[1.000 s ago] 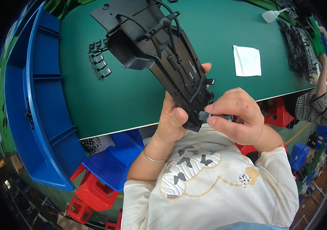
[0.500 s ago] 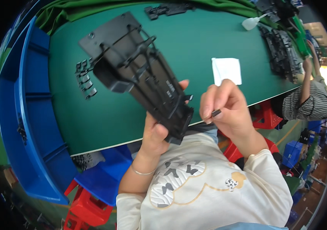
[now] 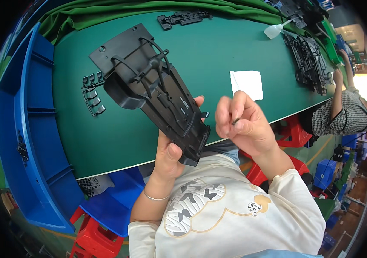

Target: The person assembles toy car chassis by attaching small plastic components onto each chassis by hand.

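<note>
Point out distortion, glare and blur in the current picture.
Head view: the blue bin and the edge of the green table curve; head view: a bright patch glares white at far right; head view: the right hand has slightly blurred fingers, its small dark piece is unclear, the black plastic frame looks sharper.

Your view: left fisheye of head-worn pair, upright, unmirrored. Lens above near side of counter (image 3: 213, 51), looking steeply down and forward over it. Close range: your left grip (image 3: 168, 155) and right grip (image 3: 247, 124) sit nearer lens than counter. Wide sweep: blue bin (image 3: 41, 133) left of counter, your shirt (image 3: 230, 236) on near side, green curtain (image 3: 89, 13) along far side; counter's edges bow.
</note>
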The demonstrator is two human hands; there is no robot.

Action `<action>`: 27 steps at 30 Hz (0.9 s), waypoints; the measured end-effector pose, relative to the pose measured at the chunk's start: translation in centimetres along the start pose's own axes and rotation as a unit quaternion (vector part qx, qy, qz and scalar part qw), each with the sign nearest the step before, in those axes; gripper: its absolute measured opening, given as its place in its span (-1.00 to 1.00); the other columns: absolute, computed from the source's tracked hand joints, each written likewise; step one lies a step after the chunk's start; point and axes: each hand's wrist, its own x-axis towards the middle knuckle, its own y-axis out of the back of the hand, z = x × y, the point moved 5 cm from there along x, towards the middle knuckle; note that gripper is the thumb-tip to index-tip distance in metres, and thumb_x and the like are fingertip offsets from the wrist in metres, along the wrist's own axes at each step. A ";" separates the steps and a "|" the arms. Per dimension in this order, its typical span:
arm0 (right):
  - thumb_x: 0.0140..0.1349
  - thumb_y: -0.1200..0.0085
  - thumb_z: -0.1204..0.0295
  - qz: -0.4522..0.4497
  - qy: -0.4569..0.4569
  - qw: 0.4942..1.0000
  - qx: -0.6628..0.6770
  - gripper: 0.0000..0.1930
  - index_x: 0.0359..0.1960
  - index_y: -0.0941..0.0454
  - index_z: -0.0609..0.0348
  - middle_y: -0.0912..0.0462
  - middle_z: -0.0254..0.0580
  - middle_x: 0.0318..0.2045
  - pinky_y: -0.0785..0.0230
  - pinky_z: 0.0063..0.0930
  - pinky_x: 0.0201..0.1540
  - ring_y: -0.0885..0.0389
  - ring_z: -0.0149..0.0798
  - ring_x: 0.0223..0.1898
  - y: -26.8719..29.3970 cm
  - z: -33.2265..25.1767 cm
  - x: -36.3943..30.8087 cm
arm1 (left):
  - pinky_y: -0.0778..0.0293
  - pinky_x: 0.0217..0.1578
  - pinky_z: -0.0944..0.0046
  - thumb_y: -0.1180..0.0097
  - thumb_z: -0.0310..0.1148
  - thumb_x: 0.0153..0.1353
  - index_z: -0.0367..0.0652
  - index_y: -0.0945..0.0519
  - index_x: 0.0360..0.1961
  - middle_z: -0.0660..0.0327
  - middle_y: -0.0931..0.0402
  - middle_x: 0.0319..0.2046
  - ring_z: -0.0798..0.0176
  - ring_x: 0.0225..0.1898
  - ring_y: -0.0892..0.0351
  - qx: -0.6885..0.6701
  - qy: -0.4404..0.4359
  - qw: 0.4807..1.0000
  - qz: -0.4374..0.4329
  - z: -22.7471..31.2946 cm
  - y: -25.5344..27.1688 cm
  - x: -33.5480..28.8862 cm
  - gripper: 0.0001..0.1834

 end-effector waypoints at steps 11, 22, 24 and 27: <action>-0.13 0.02 0.67 0.247 0.129 0.636 -0.719 -0.88 -0.50 -0.41 0.26 -0.44 -0.28 -0.55 -0.25 -0.59 -0.42 -0.37 -0.39 -0.52 7.0 -7.8 -2.4 | -0.24 0.06 0.12 0.00 0.16 -0.05 -0.15 0.05 0.19 -0.11 0.00 0.13 0.12 0.14 -0.11 0.039 -0.005 0.999 -0.015 0.3 -0.4 0.4 -0.09; -0.13 0.02 0.68 0.223 0.138 0.620 -0.740 -0.91 -0.54 -0.38 0.27 -0.43 -0.25 -0.57 -0.24 -0.54 -0.50 -0.38 -0.33 -0.56 6.7 -7.3 -1.6 | -0.19 0.08 0.03 0.00 0.15 -0.03 -0.10 0.05 0.20 -0.10 0.02 0.14 0.09 0.18 -0.02 0.029 -0.005 0.999 -0.020 0.2 -0.4 0.3 -0.11; -0.13 0.03 0.68 0.221 0.136 0.617 -0.743 -0.91 -0.54 -0.38 0.27 -0.42 -0.24 -0.57 -0.25 -0.53 -0.49 -0.39 -0.32 -0.56 6.6 -7.3 -1.6 | -0.18 0.08 0.03 0.01 0.15 -0.03 -0.10 0.05 0.20 -0.11 0.02 0.14 0.09 0.18 -0.01 0.028 -0.007 0.999 -0.018 0.3 -0.4 0.3 -0.11; -0.13 0.03 0.68 0.220 0.142 0.622 -0.738 -0.91 -0.54 -0.38 0.28 -0.41 -0.23 -0.58 -0.25 -0.52 -0.49 -0.40 -0.32 -0.55 6.6 -7.2 -1.5 | -0.18 0.09 0.03 0.01 0.15 -0.03 -0.10 0.06 0.20 -0.11 0.02 0.14 0.09 0.19 0.00 0.035 -0.002 0.999 -0.018 0.2 -0.4 0.3 -0.11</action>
